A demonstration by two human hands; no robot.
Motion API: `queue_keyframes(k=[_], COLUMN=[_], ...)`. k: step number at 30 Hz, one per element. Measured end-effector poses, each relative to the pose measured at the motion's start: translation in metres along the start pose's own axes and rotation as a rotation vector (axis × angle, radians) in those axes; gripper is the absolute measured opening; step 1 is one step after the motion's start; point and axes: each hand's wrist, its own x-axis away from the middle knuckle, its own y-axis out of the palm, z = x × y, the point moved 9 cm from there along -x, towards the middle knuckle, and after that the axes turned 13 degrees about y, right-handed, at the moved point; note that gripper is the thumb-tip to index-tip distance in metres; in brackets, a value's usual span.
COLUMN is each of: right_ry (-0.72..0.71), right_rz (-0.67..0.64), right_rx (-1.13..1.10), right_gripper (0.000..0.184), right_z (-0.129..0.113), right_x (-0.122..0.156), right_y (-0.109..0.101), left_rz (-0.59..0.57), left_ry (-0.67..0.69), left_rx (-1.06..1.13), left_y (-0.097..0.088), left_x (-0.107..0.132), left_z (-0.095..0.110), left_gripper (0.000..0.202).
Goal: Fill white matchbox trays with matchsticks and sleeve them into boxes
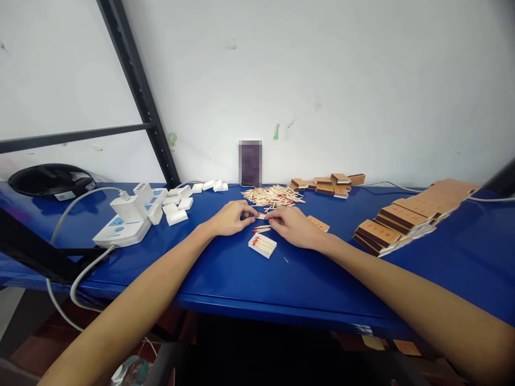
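My left hand [232, 218] and my right hand [293, 226] meet over the blue table [225, 279], fingers pinched together on a few red-tipped matches [262, 216] held between them. Just below the hands lie more loose matches [262, 229] and an open white matchbox tray [262, 245] partly filled with matches. A big heap of matches [272, 195] lies just beyond the hands. A brown matchbox sleeve [318, 223] rests by my right hand.
Empty white trays [179, 205] sit at the back left beside a white power strip [127, 221] with plugs and cables. Brown matchboxes are heaped at the back [332, 184] and stacked in rows at the right [410, 214]. A black metal frame [137, 86] rises at the left.
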Motion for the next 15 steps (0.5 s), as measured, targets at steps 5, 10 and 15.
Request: queue_keyframes(k=[5, 10, 15], right_ry=[0.006, 0.017, 0.035], right_rz=[0.001, 0.031, 0.052], right_rx=[-0.010, -0.026, -0.041], right_gripper=[0.030, 0.028, 0.026], right_z=[0.000, 0.003, 0.008], right_x=[-0.002, -0.002, -0.006], right_y=[0.001, -0.001, -0.003], left_rz=[-0.003, -0.015, -0.044], left_ry=[0.009, 0.007, 0.060], left_rx=[-0.004, 0.016, 0.052], left_y=[0.001, 0.002, 0.001], left_x=[-0.001, -0.001, 0.000], left_z=[-0.001, 0.002, 0.018], left_gripper=[0.022, 0.017, 0.014])
